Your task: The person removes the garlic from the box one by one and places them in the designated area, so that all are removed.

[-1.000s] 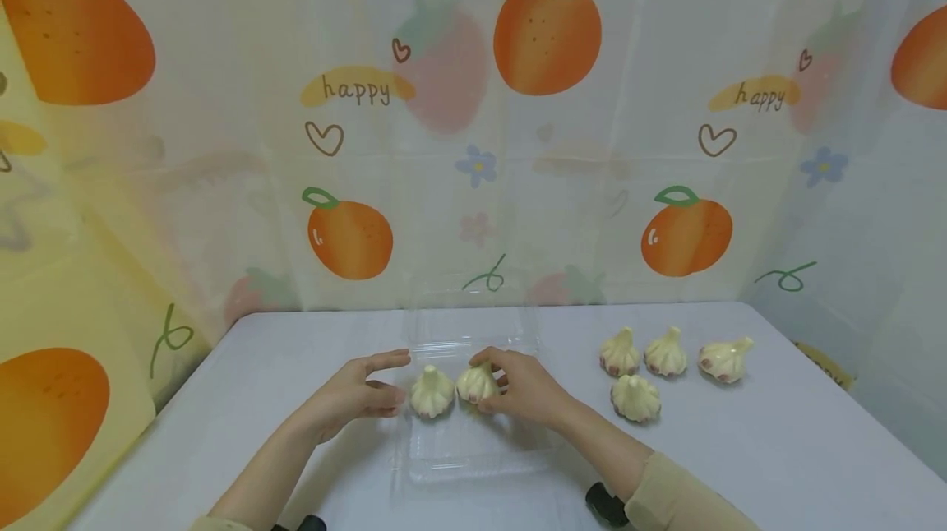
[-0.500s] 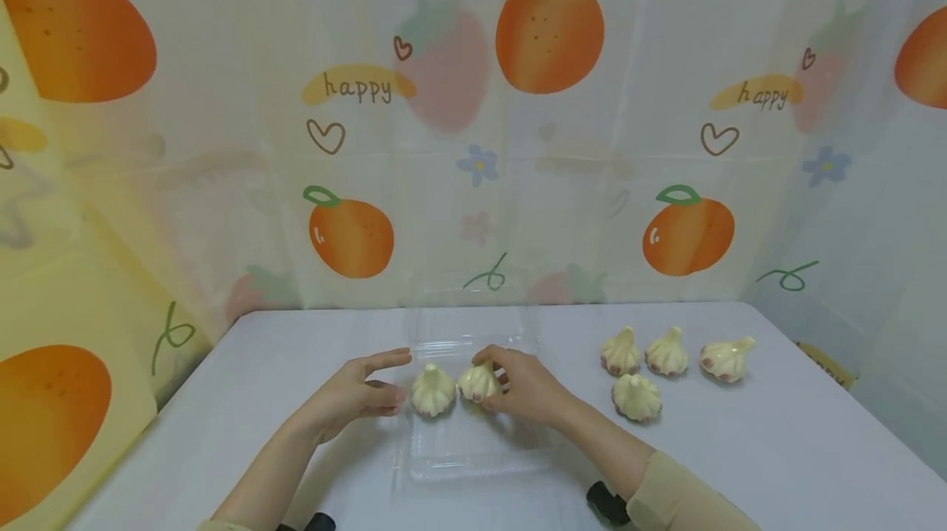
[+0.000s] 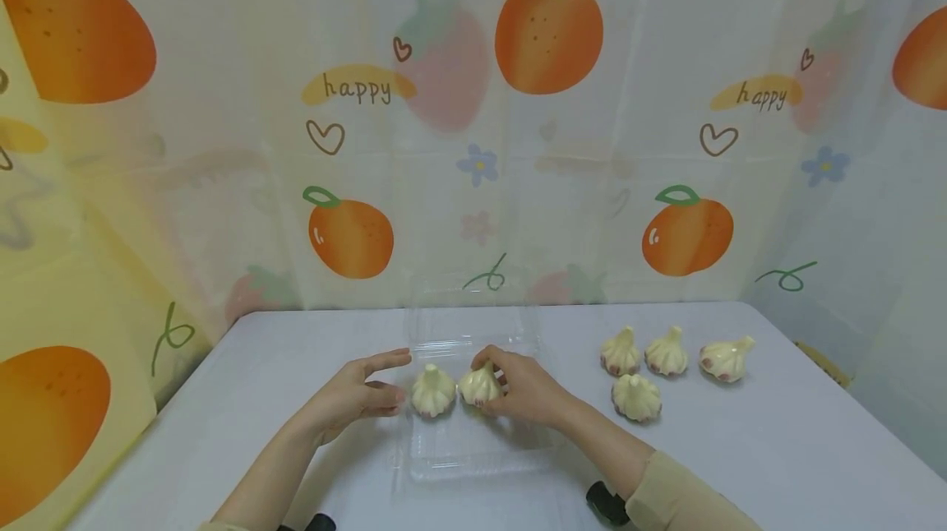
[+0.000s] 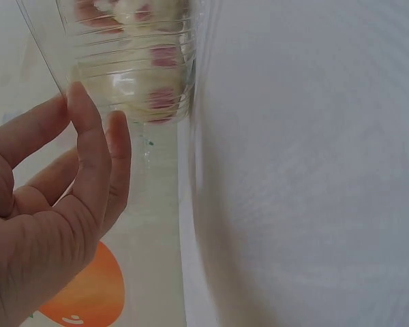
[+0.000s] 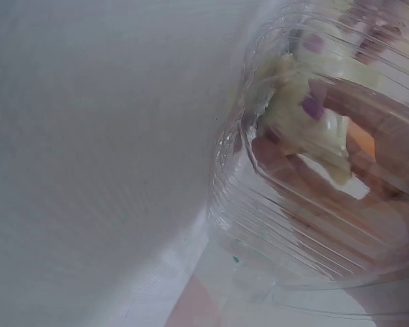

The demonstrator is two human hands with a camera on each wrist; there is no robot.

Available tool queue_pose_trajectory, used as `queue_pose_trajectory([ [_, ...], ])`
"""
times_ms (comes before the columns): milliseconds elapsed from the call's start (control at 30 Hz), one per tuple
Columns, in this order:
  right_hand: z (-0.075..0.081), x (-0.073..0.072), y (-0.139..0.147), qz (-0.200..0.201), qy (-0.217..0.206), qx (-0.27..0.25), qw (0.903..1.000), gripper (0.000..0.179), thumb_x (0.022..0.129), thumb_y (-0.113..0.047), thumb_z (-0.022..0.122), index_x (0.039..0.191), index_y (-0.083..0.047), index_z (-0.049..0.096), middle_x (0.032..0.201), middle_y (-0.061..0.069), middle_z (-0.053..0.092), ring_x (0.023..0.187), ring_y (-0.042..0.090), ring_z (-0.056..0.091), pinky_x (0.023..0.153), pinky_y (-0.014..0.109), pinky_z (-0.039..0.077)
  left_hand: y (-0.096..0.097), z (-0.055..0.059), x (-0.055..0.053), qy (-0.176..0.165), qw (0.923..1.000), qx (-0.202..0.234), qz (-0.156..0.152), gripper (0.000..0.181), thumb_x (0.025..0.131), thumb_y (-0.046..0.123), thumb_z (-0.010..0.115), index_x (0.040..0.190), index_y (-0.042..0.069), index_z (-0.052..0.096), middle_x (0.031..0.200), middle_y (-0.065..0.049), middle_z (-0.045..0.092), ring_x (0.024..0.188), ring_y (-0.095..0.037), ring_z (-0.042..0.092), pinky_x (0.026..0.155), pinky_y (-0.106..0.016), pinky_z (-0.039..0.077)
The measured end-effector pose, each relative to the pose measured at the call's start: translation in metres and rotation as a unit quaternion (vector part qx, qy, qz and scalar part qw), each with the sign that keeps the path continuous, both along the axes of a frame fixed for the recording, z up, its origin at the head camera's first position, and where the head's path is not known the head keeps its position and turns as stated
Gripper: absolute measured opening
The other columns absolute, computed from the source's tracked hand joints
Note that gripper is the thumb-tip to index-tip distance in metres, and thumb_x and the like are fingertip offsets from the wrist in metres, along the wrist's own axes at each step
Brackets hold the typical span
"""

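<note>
A clear plastic clamshell box (image 3: 473, 461) lies with its lid raised at the back. Inside it, a garlic bulb (image 3: 433, 391) stands upright on the left. To the right of that is a second garlic bulb (image 3: 479, 385), which my right hand (image 3: 528, 387) grips between thumb and fingers. In the right wrist view, the gripped garlic bulb (image 5: 303, 112) shows through the ribbed box wall. My left hand (image 3: 362, 395) is at the box's left side with its fingers loosely bent. In the left wrist view, fingertips (image 4: 77, 92) of that hand touch the box's edge.
Several garlic bulbs (image 3: 636, 398) sit in a loose group on the right of the white table (image 3: 740, 465). A fruit-printed curtain (image 3: 577, 243) hangs behind the table and along the sides. Dark wrist straps (image 3: 607, 503) show near the bottom.
The garlic bulb in my right hand has turned slightly in place. My left hand stays at the box's left side, and the bulbs on the table have not moved.
</note>
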State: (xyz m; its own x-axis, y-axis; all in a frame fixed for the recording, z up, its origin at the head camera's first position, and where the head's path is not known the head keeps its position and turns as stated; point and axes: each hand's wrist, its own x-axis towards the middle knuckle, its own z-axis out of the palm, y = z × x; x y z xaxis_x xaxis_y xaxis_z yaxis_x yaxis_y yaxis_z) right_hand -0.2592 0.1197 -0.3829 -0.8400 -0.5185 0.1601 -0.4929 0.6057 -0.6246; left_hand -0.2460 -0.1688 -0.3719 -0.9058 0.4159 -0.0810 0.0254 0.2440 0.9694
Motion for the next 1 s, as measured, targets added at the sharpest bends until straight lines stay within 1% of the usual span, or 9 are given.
queue_pose_trajectory([
  [67, 0.0003, 0.0007, 0.0, 0.004, -0.004, -0.003, 1.0, 0.046, 0.079, -0.01, 0.08, 0.119, -0.013, 0.057, 0.119, 0.012, 0.065, 0.105, 0.029, 0.066, 0.084, 0.038, 0.06, -0.0005, -0.0005, -0.0002, 0.001, 1.0, 0.001, -0.002, 0.069, 0.09, 0.004, 0.067, 0.149, -0.006, 0.035, 0.166, -0.016, 0.02, 0.098, -0.016, 0.063, 0.085, -0.027, 0.061],
  [200, 0.0008, 0.0014, 0.0001, 0.007, 0.005, -0.001, 1.0, 0.046, 0.078, -0.007, 0.08, 0.118, -0.013, 0.056, 0.119, 0.012, 0.065, 0.105, 0.03, 0.066, 0.085, 0.039, 0.059, -0.0008, -0.0003, -0.0006, 0.002, 1.0, 0.001, -0.004, 0.069, 0.09, 0.005, 0.067, 0.15, -0.005, 0.035, 0.165, -0.016, 0.02, 0.097, -0.015, 0.063, 0.086, -0.028, 0.061],
  [333, 0.001, 0.001, 0.0005, 0.001, 0.02, 0.006, 0.9998, 0.048, 0.076, -0.003, 0.079, 0.117, -0.012, 0.056, 0.121, 0.014, 0.066, 0.104, 0.029, 0.066, 0.085, 0.04, 0.059, 0.0, 0.0007, -0.0009, 0.001, 1.0, -0.002, 0.0, 0.069, 0.089, 0.005, 0.067, 0.149, -0.005, 0.036, 0.165, -0.015, 0.022, 0.095, -0.014, 0.062, 0.087, -0.029, 0.061],
  [533, 0.0015, -0.0003, 0.001, -0.002, 0.019, 0.004, 0.9998, 0.051, 0.074, 0.004, 0.076, 0.118, -0.011, 0.056, 0.125, 0.016, 0.066, 0.106, 0.031, 0.067, 0.087, 0.041, 0.06, 0.0004, 0.0015, -0.0005, 0.0, 1.0, -0.006, 0.005, 0.069, 0.089, 0.005, 0.068, 0.149, -0.005, 0.036, 0.165, -0.015, 0.022, 0.094, -0.013, 0.062, 0.086, -0.028, 0.061],
  [700, 0.0031, 0.0002, 0.0009, -0.002, 0.023, 0.001, 0.9997, 0.051, 0.074, 0.005, 0.076, 0.118, -0.011, 0.056, 0.126, 0.015, 0.066, 0.108, 0.033, 0.067, 0.089, 0.042, 0.06, 0.0, 0.0016, 0.0, 0.001, 0.9999, -0.006, 0.008, 0.069, 0.088, 0.006, 0.069, 0.149, -0.005, 0.037, 0.165, -0.015, 0.023, 0.095, -0.013, 0.062, 0.086, -0.027, 0.061],
  [800, 0.0043, 0.001, 0.0013, -0.003, 0.029, -0.003, 0.9996, 0.051, 0.074, 0.004, 0.077, 0.118, -0.012, 0.056, 0.124, 0.015, 0.066, 0.107, 0.031, 0.068, 0.086, 0.039, 0.061, 0.0006, 0.0021, 0.0004, 0.0, 0.9999, -0.005, 0.012, 0.069, 0.088, 0.006, 0.069, 0.148, -0.005, 0.037, 0.165, -0.015, 0.023, 0.094, -0.013, 0.062, 0.085, -0.027, 0.061],
  [1000, 0.0065, 0.0015, 0.0034, -0.003, 0.041, -0.018, 0.999, 0.05, 0.075, 0.0, 0.079, 0.118, -0.012, 0.056, 0.12, 0.014, 0.067, 0.105, 0.029, 0.068, 0.078, 0.029, 0.061, 0.002, 0.0032, 0.0014, 0.001, 0.9999, -0.005, 0.012, 0.067, 0.089, 0.005, 0.068, 0.148, -0.005, 0.038, 0.164, -0.015, 0.024, 0.094, -0.012, 0.063, 0.085, -0.026, 0.061],
])
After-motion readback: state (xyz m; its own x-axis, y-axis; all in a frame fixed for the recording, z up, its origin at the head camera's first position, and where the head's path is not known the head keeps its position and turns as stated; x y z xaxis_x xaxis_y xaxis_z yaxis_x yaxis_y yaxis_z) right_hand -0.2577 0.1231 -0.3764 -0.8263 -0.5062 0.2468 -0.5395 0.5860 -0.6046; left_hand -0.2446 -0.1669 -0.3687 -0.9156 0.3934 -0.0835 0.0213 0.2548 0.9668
